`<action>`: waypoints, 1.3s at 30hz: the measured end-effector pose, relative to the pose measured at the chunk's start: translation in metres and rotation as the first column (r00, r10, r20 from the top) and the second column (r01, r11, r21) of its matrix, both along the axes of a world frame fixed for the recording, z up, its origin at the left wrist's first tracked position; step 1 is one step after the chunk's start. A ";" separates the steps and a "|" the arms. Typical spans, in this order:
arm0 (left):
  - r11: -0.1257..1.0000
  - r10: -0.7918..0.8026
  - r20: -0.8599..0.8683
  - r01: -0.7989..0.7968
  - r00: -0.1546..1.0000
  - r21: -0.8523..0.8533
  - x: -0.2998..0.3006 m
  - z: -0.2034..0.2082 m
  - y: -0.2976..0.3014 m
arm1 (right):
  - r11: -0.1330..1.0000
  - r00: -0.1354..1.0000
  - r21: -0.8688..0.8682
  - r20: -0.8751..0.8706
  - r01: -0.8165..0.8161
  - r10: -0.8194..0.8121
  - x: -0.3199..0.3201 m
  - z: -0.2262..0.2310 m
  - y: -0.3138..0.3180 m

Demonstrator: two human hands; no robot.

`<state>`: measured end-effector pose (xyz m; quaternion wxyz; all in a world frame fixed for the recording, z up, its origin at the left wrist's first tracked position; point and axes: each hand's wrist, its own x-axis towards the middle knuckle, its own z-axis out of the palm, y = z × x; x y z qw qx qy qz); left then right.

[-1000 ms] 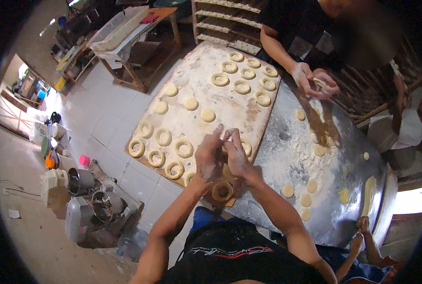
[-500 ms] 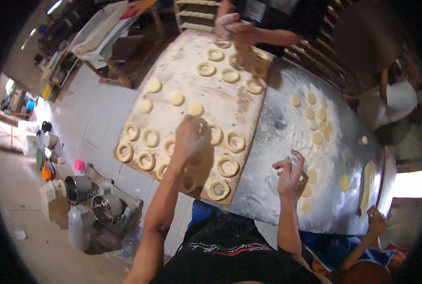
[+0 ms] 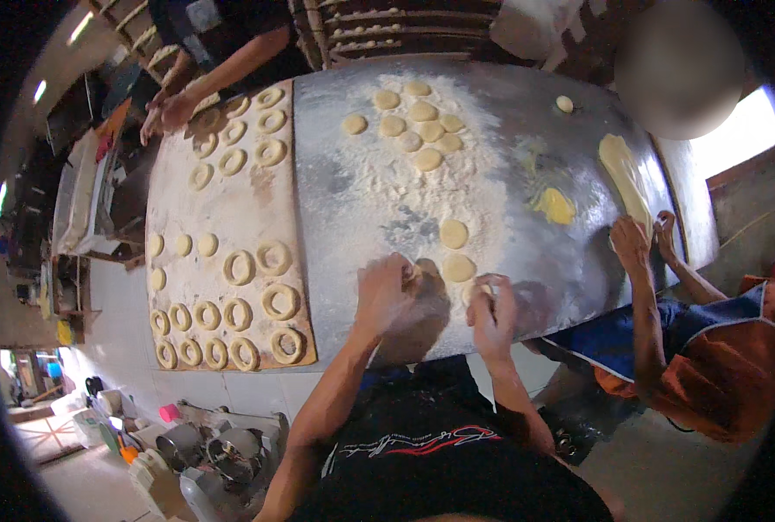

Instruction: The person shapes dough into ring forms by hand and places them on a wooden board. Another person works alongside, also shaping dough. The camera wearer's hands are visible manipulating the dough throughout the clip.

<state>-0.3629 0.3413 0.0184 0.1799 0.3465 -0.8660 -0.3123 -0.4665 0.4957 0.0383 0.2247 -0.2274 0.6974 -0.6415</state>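
Note:
Flattened dough rounds (image 3: 459,268) lie in a short row on the floured metal table in front of me. My right hand (image 3: 494,324) is at the nearest dough round (image 3: 469,294), its fingers bent over the edge and covering part of it. Just left of this row, my left hand (image 3: 384,296) is low over the table with its fingers curled in; whatever they hold, if anything, is hidden. Farther left, a floured wooden board (image 3: 198,204) carries several dough rings (image 3: 280,301) and a few small dough discs (image 3: 207,244).
More dough rounds (image 3: 423,111) sit in loose flour farther back on the metal table (image 3: 335,217). At right, a co-worker's hands (image 3: 635,237) touch a long dough strip (image 3: 621,174) near a yellow smear (image 3: 555,206). Another person's hands (image 3: 172,113) are over the board's far end.
The view has swung right. My left hand has left the board's dough discs for the metal table. My right hand, fingers spread before, has come down onto the nearest dough round.

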 end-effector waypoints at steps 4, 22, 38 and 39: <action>0.759 0.279 -0.362 0.026 0.890 0.650 -0.003 0.032 0.020 | 0.985 0.985 -0.034 -0.044 -0.168 0.166 -0.011 0.013 -0.018; 0.828 0.116 -0.392 0.129 0.913 0.546 0.029 0.093 -0.019 | 0.818 0.769 -0.019 -0.354 -0.575 0.533 0.015 0.041 -0.074; 0.432 0.760 -0.464 0.179 0.455 0.884 -0.007 0.071 0.009 | 0.755 0.770 -0.151 -0.129 -0.638 0.625 0.018 0.039 -0.071; 0.490 0.743 -0.478 0.107 0.468 0.865 -0.011 0.066 0.011 | 0.736 0.757 -0.254 0.020 -0.628 0.653 0.019 0.036 -0.070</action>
